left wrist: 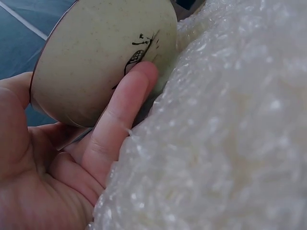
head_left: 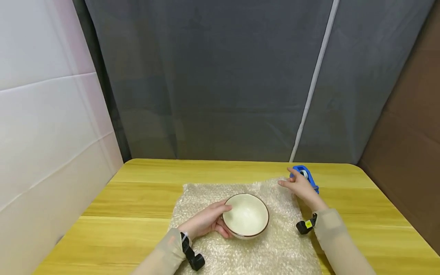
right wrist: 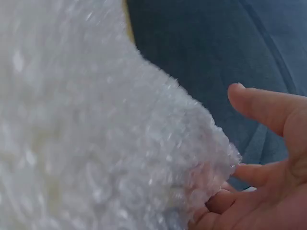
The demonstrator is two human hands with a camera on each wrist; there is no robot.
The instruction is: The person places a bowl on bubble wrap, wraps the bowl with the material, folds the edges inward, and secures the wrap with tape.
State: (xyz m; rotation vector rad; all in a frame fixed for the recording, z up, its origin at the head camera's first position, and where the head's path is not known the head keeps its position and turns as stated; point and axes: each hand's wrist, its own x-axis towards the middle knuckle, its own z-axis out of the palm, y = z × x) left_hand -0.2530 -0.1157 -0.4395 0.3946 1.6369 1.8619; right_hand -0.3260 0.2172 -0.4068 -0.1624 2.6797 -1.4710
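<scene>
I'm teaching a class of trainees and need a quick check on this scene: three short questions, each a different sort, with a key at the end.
1. Multiple choice: the bowl held in the left hand is rimmed in which colour? A) blue B) brown C) yellow
2. True or false: in the right wrist view, the thumb of the right hand stands clear of the bubble wrap.
3. Short answer: which hand is nearer the blue tape dispenser?

Key: 1. B; 2. True; 3. The right hand.
</scene>
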